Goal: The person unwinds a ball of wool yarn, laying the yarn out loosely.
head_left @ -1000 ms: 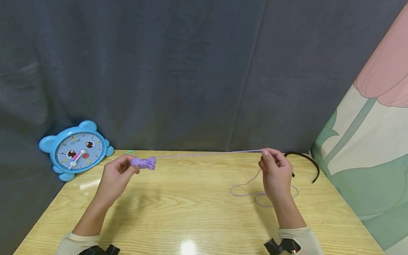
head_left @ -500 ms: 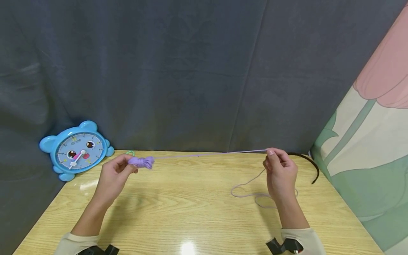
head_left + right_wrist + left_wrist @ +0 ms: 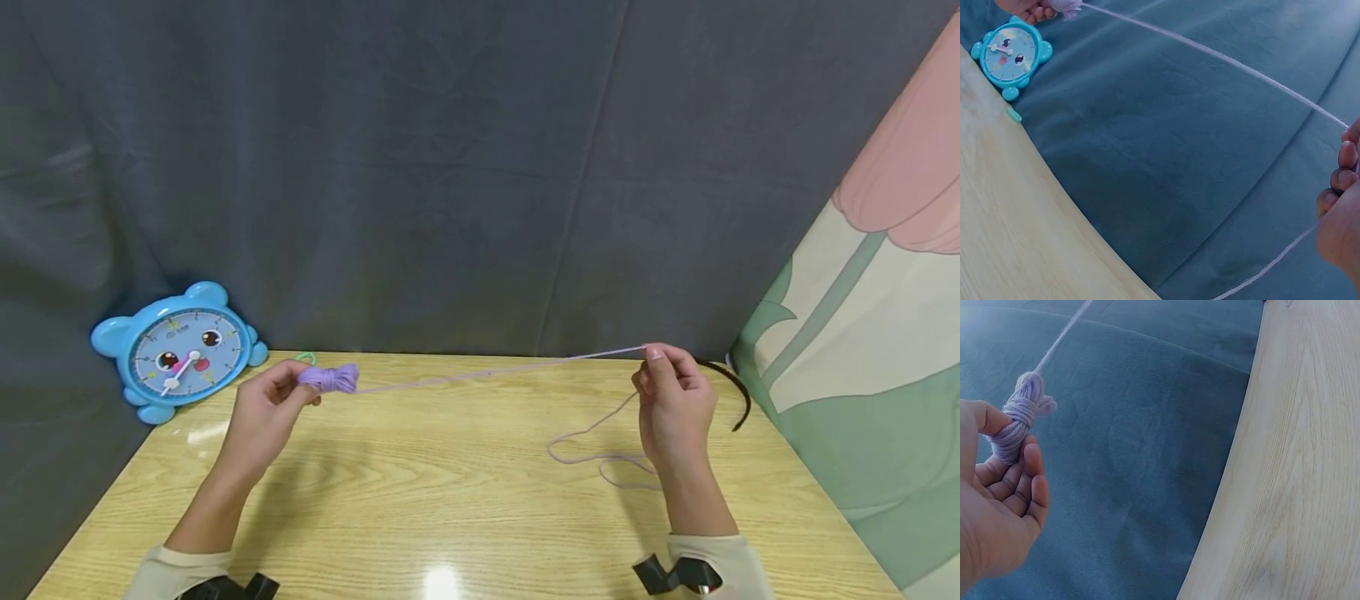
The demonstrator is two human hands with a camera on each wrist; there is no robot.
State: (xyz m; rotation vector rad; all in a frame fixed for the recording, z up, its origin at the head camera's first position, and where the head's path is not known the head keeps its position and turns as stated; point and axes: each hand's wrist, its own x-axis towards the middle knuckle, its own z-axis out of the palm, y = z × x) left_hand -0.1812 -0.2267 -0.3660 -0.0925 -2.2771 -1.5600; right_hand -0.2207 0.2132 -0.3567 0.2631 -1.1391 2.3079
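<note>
Left grip (image 3: 262, 412) pinches yarn bundle (image 3: 330, 379), right grip (image 3: 677, 408) its strand (image 3: 487, 374); likely light, soft, best held at wraps (image 3: 1020, 411).

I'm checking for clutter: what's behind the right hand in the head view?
Past the right hand shows part of a curved black strip; the rest is covered. Loose purple yarn on the table passes behind the wrist, which hides that stretch. Farther back is dark cloth.
</note>
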